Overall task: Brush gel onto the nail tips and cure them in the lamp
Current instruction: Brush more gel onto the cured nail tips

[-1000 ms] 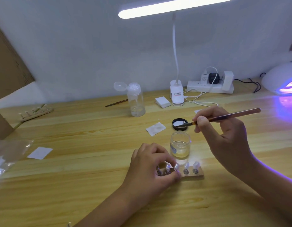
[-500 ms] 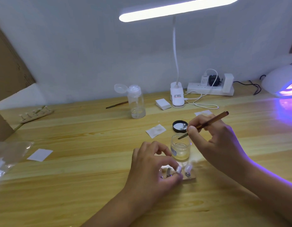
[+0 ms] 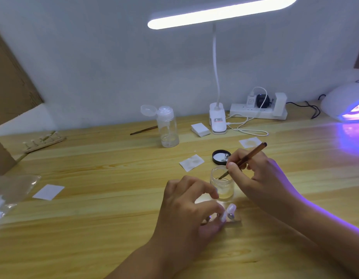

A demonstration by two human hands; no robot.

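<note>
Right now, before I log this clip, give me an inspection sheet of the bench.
Surface: wooden table, purple glow at right.
Job's things: open gel jar, brush tip inside; nail tips on stand; curing lamp lit, far right.
Clutter: black lid, clear bottle with cap flipped open, spare brush, white wipes, plastic bag.
Hands: right hand pinches the brush; left hand holds the stand.
Cables: white cord to power strip; black cable beside curing lamp.
Surroundings: desk lamp lit overhead, white wall, cardboard at left.
</note>
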